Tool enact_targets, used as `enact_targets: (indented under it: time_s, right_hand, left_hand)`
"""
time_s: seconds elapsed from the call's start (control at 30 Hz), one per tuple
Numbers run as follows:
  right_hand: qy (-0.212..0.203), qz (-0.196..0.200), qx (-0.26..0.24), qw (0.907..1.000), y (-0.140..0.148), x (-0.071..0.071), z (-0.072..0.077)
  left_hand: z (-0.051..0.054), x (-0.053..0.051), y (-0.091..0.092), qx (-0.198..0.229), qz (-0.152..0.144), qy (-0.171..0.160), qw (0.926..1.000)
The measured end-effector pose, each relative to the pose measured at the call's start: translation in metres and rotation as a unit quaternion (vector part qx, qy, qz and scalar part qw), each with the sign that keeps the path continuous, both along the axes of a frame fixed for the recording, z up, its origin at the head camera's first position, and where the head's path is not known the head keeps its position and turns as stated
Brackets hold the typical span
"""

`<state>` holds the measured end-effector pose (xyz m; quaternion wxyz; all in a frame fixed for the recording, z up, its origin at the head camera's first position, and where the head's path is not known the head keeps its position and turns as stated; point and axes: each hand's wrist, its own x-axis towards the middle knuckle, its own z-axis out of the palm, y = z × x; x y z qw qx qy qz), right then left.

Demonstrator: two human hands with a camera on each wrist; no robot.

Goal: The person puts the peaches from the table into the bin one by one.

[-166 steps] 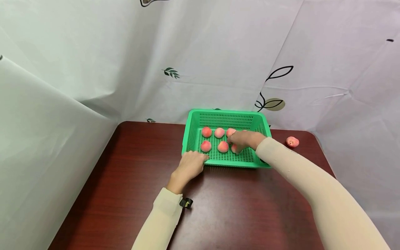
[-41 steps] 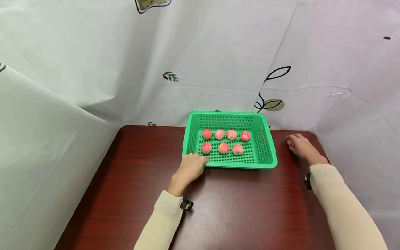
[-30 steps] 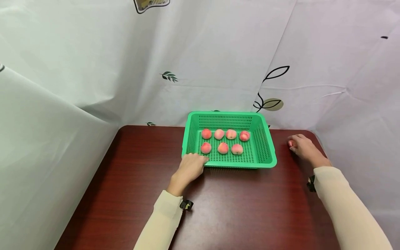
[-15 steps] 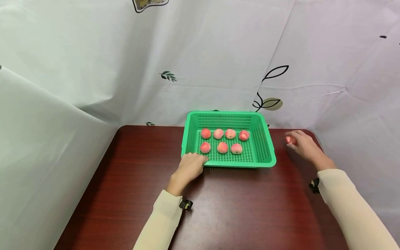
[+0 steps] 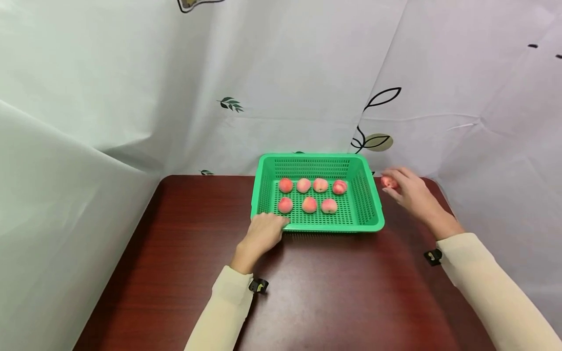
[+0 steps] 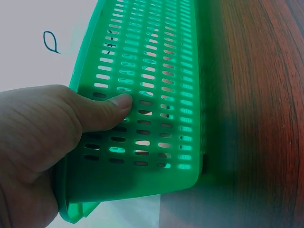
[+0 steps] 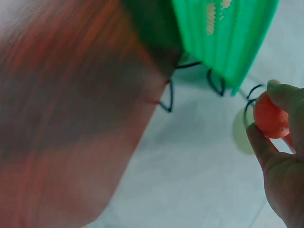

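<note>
A green perforated basket (image 5: pixel 318 227) stands at the far side of the table with several peaches in two rows inside, one of them the peach (image 5: pixel 309 204) in the front row. My left hand (image 5: pixel 264 231) grips the basket's near rim at its left corner. In the left wrist view the thumb (image 6: pixel 107 113) lies against the outer wall and the other fingers are hidden behind the rim. To the right of the basket my right hand (image 5: pixel 412 195) pinches another peach (image 5: pixel 389 182) between thumb and fingers, raised off the table. The right wrist view shows this held peach (image 7: pixel 270 116) close up.
The dark reddish wooden table (image 5: pixel 333 292) has a white leaf-printed curtain (image 5: pixel 290 87) behind it and at both sides. The basket's back edge stands close to this curtain.
My right hand reached from the basket to the peach at the table's right, took hold of it, and has lifted it leftward toward the basket. My left hand has stayed on the rim.
</note>
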<state>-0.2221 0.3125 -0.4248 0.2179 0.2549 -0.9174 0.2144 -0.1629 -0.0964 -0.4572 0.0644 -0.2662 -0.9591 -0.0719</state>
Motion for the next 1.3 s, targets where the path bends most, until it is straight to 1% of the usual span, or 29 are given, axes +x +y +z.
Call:
enact_targets:
  time_s: [0.17, 0.33, 0.47, 0.63, 0.87, 1.07, 1.17, 1.3]
  right_hand:
    - [0.02, 0.029, -0.002, 0.9994, -0.019, 0.0, 0.013]
    - [0.026, 0.057, 0.018, 0.9979, -0.037, -0.004, 0.021]
    - [0.025, 0.077, 0.035, 0.996, -0.051, -0.008, 0.023]
    - [0.016, 0.102, 0.066, 0.9924, -0.066, -0.016, 0.02]
    - [-0.03, 0.12, 0.108, 0.9864, -0.077, -0.025, 0.017]
    - [-0.08, 0.111, 0.159, 0.9776, -0.089, -0.028, 0.017]
    - [-0.116, 0.109, 0.187, 0.9695, -0.096, -0.03, 0.017]
    - [-0.175, 0.11, 0.225, 0.9522, -0.104, -0.032, 0.019]
  left_hand:
    - [-0.001, -0.001, 0.0, -0.001, 0.001, -0.001, 1.0]
    - [-0.002, -0.002, -0.002, -0.006, 0.002, 0.0, 1.0]
    - [-0.001, -0.002, -0.002, -0.008, 0.004, 0.002, 1.0]
    - [0.0, -0.002, -0.002, -0.006, 0.002, -0.002, 1.0]
    - [0.002, -0.001, -0.002, -0.001, -0.002, -0.006, 1.0]
    - [0.001, -0.002, -0.001, 0.006, -0.003, -0.012, 0.9999]
    - [0.0, -0.002, -0.001, 0.011, -0.001, -0.014, 0.9998]
    - [0.001, -0.002, -0.001, 0.014, -0.002, -0.014, 0.9998]
